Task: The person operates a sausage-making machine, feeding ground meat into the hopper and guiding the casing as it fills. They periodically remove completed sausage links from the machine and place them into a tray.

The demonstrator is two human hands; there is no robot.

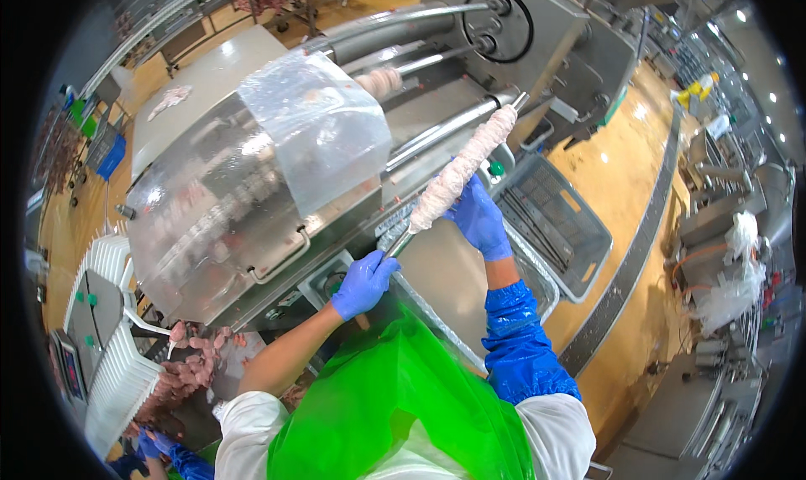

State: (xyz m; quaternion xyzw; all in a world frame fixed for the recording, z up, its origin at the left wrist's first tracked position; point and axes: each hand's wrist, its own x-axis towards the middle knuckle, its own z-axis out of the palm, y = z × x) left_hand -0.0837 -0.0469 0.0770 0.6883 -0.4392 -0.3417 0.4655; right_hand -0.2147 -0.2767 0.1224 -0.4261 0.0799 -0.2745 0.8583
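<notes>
A long metal skewer packed with pale pink meat [462,171] lies slantwise in front of me, its far end up and to the right. My left hand [364,283], in a blue glove, is closed around the bare rod at the near end. Under the middle of the meat is my right hand [482,221], also gloved, gripping it from below; some of its fingers are hidden behind the meat. Beyond both hands stands a steel machine with a clear curved cover [201,228], and more meat shows blurred beneath that cover. A clear plastic sheet [315,131] drapes over it.
Below my hands sits a steel-coloured tub [453,291]. To its right, a grey crate [579,249] holds several thin rods. Raw meat pieces [189,371] hang by a white rack [117,346] at lower left, near another person's gloved hand [155,442].
</notes>
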